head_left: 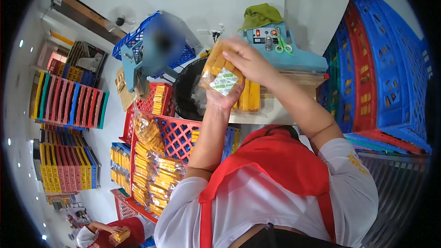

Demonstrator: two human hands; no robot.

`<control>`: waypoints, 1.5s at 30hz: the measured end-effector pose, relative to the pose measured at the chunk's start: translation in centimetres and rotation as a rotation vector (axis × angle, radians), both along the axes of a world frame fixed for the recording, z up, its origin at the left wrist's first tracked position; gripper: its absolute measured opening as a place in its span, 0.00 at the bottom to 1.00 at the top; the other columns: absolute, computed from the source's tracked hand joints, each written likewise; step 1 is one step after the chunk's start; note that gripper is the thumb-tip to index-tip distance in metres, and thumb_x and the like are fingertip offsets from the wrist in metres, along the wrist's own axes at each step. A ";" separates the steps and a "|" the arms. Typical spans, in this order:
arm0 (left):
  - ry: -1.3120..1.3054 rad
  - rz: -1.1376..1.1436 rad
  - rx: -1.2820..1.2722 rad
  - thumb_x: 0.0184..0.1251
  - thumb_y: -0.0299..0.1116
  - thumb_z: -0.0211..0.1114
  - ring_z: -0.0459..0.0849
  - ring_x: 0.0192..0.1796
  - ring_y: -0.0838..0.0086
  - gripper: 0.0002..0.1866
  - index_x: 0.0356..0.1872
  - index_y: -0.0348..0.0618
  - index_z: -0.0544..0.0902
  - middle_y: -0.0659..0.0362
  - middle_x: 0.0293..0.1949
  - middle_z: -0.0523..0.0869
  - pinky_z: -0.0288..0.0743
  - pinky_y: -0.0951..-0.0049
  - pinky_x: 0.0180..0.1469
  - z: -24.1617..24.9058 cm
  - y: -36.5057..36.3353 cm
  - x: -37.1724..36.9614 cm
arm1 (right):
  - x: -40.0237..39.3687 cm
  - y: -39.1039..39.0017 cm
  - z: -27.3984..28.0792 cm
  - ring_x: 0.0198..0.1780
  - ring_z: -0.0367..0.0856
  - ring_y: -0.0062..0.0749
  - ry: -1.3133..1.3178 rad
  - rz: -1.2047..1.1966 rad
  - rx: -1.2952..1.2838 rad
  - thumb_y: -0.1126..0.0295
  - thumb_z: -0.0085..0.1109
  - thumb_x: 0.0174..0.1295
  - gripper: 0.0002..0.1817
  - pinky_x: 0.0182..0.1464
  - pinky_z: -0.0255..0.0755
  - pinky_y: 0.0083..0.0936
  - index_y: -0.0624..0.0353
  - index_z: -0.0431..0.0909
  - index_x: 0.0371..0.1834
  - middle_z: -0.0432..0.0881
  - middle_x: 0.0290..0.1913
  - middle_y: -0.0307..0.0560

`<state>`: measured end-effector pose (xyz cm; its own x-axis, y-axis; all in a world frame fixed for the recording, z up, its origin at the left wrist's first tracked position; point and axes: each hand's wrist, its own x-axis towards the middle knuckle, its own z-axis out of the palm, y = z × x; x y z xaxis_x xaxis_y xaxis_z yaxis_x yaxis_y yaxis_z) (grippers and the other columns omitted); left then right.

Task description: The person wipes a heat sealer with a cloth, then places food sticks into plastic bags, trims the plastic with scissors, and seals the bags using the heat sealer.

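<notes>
Both my hands are on a clear plastic pack of yellow-orange sticks (pixel 215 62), held tilted above the table's front edge. A green and white label shows on its lower part. My left hand (pixel 224 97) grips the lower end from beneath. Across the upper side lies my right hand (pixel 245 59), thumb on the plastic, its far fingers blurred. Another pack of yellow sticks (pixel 249 96) lies on the white table (pixel 271 117), just behind my hands. A blue bag sealer (pixel 298 57) stands beyond my right wrist, with green-handled scissors (pixel 284 46) and a green cloth (pixel 262 16) on top.
A black-lined bin (pixel 186 87) stands left of the table. Red crates (pixel 172 131) hold many bagged yellow sticks (pixel 161 179). Another blue machine (pixel 134 71) is at left. Stacked blue crates (pixel 390 78) rise at right. A co-worker in red (pixel 133 232) holds a pack at lower left.
</notes>
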<state>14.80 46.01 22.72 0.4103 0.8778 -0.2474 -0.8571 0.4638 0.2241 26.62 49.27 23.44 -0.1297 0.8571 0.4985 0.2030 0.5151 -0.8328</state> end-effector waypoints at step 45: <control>0.923 -0.294 0.977 0.54 0.24 0.59 0.72 0.28 0.83 0.01 0.29 0.40 0.78 0.60 0.44 0.72 0.66 0.84 0.28 -8.0 -0.7 8.5 | 15.2 -11.7 -9.1 0.31 0.72 0.16 0.425 0.089 -0.467 0.77 0.53 0.52 0.00 0.33 0.68 0.15 0.62 0.73 0.27 0.63 0.48 0.41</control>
